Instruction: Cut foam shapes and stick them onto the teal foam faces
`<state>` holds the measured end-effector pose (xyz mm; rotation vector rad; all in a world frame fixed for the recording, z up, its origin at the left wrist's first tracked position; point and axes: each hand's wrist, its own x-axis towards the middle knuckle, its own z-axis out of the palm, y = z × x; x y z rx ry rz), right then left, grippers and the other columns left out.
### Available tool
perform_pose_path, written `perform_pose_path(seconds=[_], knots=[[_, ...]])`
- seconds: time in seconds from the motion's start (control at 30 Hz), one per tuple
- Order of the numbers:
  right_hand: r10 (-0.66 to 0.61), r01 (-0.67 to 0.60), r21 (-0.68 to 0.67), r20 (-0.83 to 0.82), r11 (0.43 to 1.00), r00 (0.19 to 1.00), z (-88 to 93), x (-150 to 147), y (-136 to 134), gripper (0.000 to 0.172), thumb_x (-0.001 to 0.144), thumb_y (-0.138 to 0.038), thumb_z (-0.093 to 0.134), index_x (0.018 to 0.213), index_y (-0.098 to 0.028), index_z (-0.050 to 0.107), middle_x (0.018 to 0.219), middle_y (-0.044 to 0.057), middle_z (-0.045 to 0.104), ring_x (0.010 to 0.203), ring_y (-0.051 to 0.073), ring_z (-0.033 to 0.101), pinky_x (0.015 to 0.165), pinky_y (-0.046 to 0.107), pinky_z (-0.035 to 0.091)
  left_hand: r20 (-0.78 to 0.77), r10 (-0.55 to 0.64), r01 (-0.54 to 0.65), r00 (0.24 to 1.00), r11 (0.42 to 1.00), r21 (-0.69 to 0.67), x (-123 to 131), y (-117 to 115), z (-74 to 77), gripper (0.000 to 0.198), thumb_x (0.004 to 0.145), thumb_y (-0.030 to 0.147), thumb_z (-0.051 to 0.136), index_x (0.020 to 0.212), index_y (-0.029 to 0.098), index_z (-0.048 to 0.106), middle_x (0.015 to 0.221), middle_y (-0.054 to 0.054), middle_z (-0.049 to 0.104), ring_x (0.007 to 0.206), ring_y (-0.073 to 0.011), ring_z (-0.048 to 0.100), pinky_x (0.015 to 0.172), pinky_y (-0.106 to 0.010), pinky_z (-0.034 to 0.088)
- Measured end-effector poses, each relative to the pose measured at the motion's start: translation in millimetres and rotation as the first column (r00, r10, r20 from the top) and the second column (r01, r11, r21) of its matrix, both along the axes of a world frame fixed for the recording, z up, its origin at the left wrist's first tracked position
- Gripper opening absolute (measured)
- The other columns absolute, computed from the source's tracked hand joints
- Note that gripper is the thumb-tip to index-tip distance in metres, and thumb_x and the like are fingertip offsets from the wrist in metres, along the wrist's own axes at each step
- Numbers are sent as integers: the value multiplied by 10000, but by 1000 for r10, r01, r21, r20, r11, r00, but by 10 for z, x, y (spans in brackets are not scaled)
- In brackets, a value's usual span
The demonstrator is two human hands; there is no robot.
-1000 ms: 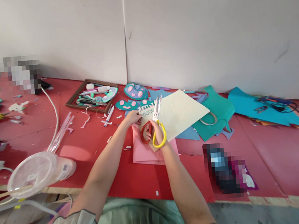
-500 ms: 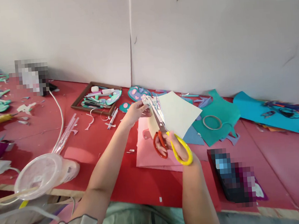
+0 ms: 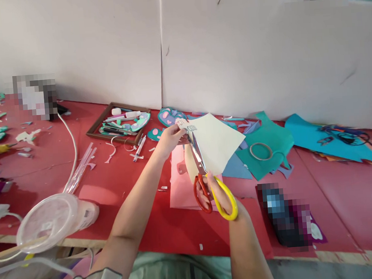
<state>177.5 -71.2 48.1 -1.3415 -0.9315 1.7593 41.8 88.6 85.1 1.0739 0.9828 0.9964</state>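
My left hand (image 3: pixel 172 137) pinches the left edge of a cream sheet (image 3: pixel 218 141), where a small pink and grey-green patterned piece (image 3: pixel 186 124) shows by the fingertips. Through the red and yellow handles of a pair of scissors (image 3: pixel 200 162) go the fingers of my right hand (image 3: pixel 216 188). The blades point away from me, at the sheet's left part near my left fingers; whether they touch it I cannot tell. Beneath lies a pink sheet (image 3: pixel 179 191) on the red tabletop (image 3: pixel 141 229).
Behind my left hand are a brown tray (image 3: pixel 90 132) of pens and decorated cut-outs (image 3: pixel 171 116). Teal sheet (image 3: pixel 269 128) with a tape roll (image 3: pixel 261 151) lies right, before a blue sheet (image 3: pixel 304 134). A lidded plastic tub (image 3: pixel 47 221) stands at the left front edge, clear straws (image 3: pixel 81 167) behind.
The scissors and my right hand have drawn back a little toward me, and the blade tips sit lower on the sheet. My left hand keeps its hold; the view has shifted slightly.
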Motion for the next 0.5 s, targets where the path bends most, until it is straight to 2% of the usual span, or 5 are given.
perform_pose_path(seconds=[0.17,0.4,0.5], knots=[[-21,21,5,11,1000,1000,52,-44,52,644,759,-841,367,680,-210,469,421,-83,357,317,77,339,352,218,296,-15,48,-48,999,998,28,-36,23,-12,89,780,95,552,748,150,615,649,22,607,593,-103,596,685,-280,568],[1,-7,77,77,997,997,171,0,65,630,771,-833,355,691,-218,469,420,-69,399,333,89,357,367,225,315,19,15,-16,1000,1000,16,-60,21,-9,80,780,110,565,800,152,630,713,6,634,663,-122,626,685,-293,579],[26,-30,61,69,998,997,180,19,91,632,762,-839,360,692,-220,461,435,-74,389,331,85,350,363,225,304,35,18,-19,999,1000,17,-82,26,-2,87,786,117,563,827,148,634,755,-3,657,664,-116,631,694,-291,578]])
